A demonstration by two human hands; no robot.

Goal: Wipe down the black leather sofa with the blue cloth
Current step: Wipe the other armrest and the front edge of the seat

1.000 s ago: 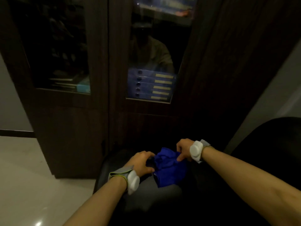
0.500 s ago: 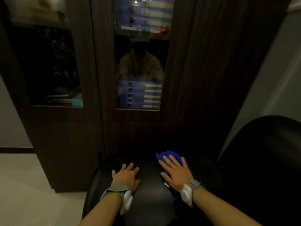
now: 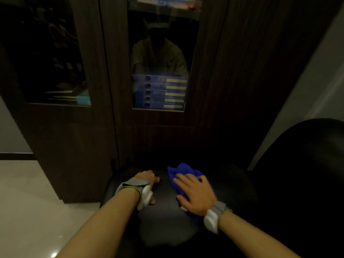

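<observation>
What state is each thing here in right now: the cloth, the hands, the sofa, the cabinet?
blue cloth: bunched, lying on the sofa arm under the right hand.
right hand: flat, fingers straight, pressing the cloth.
left hand: resting on the arm, fingers bent over its far edge.
black leather sofa: arm bare beside the cloth.
cabinet doors: closed.

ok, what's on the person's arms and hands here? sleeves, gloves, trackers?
Both forearms are bare: no sleeves, no gloves. Each wrist carries a grey strap with a rounded white module. On the left hand the strap has a thin yellow-green edge, and its module sits on the inner side. The right hand has its module at the wrist. No cables visible.
</observation>
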